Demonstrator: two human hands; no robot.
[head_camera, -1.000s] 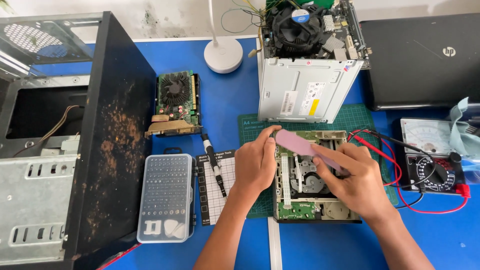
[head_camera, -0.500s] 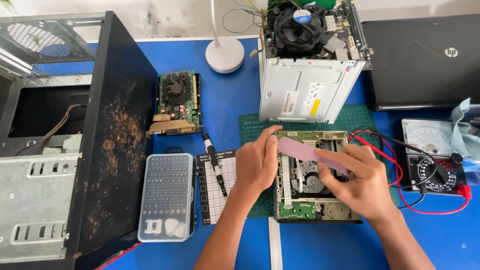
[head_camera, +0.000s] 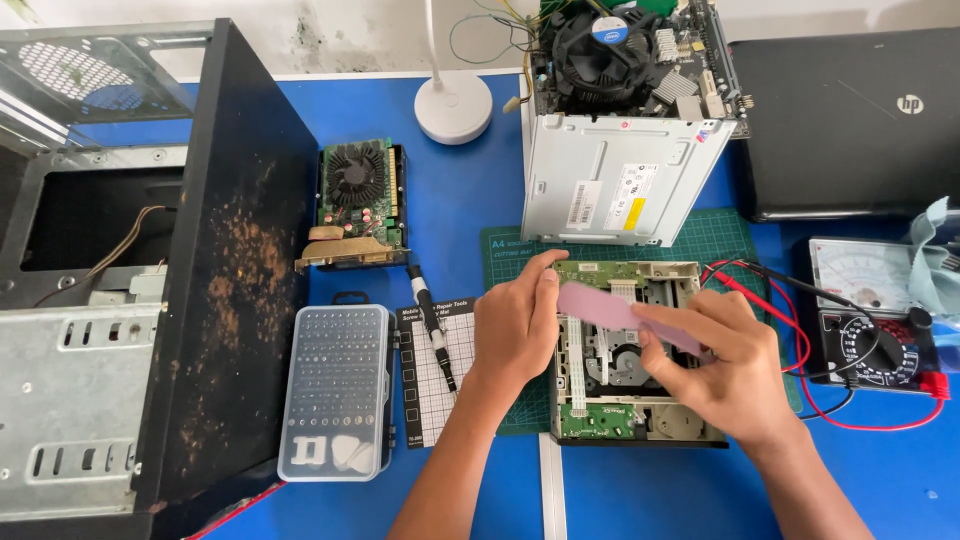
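Note:
An opened optical drive (head_camera: 625, 400) with green circuit boards lies on a green cutting mat (head_camera: 720, 240). My left hand (head_camera: 515, 325) rests on the drive's left edge, its fingers touching the top left corner. My right hand (head_camera: 725, 365) holds a flat pink strip-shaped tool (head_camera: 600, 305) over the drive, tilted from upper left to lower right. The tool's left end almost meets my left thumb.
A black pen screwdriver (head_camera: 432, 325) lies on a white grid mat. A clear bit case (head_camera: 335, 392), graphics card (head_camera: 357, 205), black computer case (head_camera: 130, 270), silver drive cover (head_camera: 615, 185), motherboard with fan (head_camera: 620, 45), laptop (head_camera: 850, 120), multimeter with red leads (head_camera: 865, 330), lamp base (head_camera: 453, 105).
Both hands and the pink tool have hardly moved; the tool sits slightly lower over the drive than before.

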